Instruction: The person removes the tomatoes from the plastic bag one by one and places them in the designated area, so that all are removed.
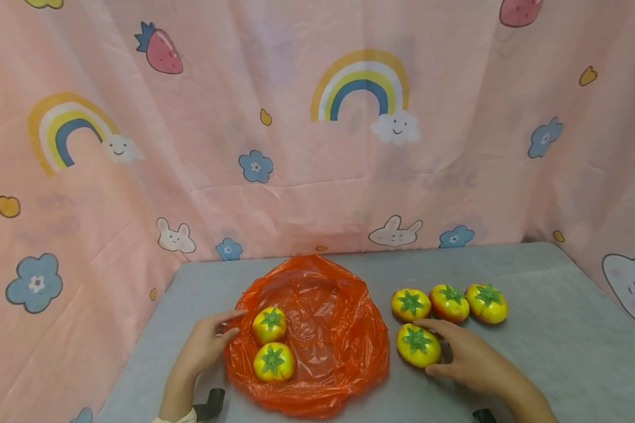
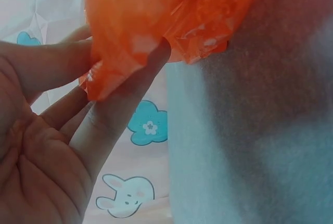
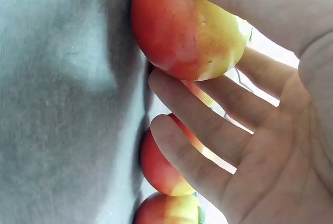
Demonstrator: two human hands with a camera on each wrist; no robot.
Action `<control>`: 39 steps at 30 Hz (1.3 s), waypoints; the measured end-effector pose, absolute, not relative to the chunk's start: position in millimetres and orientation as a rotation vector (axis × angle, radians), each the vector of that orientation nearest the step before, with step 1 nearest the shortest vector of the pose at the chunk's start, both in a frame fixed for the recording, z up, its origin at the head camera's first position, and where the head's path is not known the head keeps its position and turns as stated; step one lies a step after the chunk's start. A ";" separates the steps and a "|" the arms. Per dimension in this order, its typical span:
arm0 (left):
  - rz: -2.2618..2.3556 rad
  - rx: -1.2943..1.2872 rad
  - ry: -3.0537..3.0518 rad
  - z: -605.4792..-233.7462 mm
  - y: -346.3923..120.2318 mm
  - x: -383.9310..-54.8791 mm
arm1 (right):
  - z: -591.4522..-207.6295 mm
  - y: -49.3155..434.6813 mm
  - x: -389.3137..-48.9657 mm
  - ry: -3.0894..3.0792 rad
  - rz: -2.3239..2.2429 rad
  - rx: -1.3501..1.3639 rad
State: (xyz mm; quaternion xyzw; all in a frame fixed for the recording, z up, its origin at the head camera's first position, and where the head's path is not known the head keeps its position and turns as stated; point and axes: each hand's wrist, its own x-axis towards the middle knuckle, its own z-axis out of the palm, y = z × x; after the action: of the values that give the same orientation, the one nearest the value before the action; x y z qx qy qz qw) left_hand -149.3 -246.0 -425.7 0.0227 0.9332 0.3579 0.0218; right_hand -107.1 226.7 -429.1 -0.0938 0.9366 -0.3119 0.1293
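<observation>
An orange-red plastic bag (image 1: 312,329) lies spread out with its mouth facing up. Two yellow-and-red tomatoes (image 1: 269,325) with green star-shaped tops, apparently artificial, sit in its left side. My left hand (image 1: 205,346) pinches the bag's left rim; in the left wrist view the thin film (image 2: 125,26) passes between thumb and fingers. To the right of the bag, my right hand (image 1: 473,358) grips another tomato (image 1: 418,345), thumb on the near side and index finger on the far side. The right wrist view shows this tomato's red underside (image 3: 166,26) close to the tabletop.
Three more tomatoes (image 1: 448,303) stand in a row just behind the gripped one. A grey table (image 1: 550,329) carries everything, and a pink patterned curtain (image 1: 296,205) hangs along its back and sides. Dark wrist mounts (image 1: 210,405) show below the hands.
</observation>
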 end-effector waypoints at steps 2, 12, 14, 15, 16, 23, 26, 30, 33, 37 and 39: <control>1.109 0.073 2.890 -425.1 -246.0 -148.9 | -429.5 227.2 -107.0 2.726 -0.908 -0.259; 1.089 0.022 2.877 -425.6 -245.5 -151.6 | -426.6 230.9 -109.3 2.735 -0.886 -0.192; 1.090 0.026 2.876 -426.0 -245.6 -152.0 | -426.8 231.1 -109.7 2.743 -0.884 -0.195; 1.092 0.028 2.877 -426.2 -245.6 -152.1 | -426.8 231.0 -109.7 2.746 -0.884 -0.196; 1.092 0.029 2.877 -426.3 -245.6 -152.1 | -426.8 231.0 -109.8 2.750 -0.884 -0.200; 1.087 0.024 2.876 -426.1 -245.0 -151.2 | -426.1 231.2 -109.3 2.778 -0.887 -0.238; 1.083 0.018 2.878 -426.2 -244.8 -151.3 | -425.5 231.0 -109.1 2.786 -0.887 -0.240; 1.082 0.016 2.878 -426.5 -244.9 -151.8 | -425.2 231.4 -109.4 2.797 -0.882 -0.237; 1.088 0.017 2.873 -426.7 -245.2 -152.2 | -425.3 232.3 -109.1 2.805 -0.887 -0.244; 1.092 0.010 2.862 -426.4 -245.4 -152.1 | -425.2 233.1 -107.9 2.810 -0.898 -0.259; 1.088 0.003 2.857 -426.4 -245.6 -151.9 | -424.4 233.4 -108.0 2.813 -0.895 -0.259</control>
State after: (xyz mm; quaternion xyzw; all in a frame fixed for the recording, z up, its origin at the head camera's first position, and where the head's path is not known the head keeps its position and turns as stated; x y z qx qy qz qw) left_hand -151.9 -245.6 -426.4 0.0009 0.9338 0.3554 0.0421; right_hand -108.0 233.4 -424.4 -0.0870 0.9455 -0.3008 0.0890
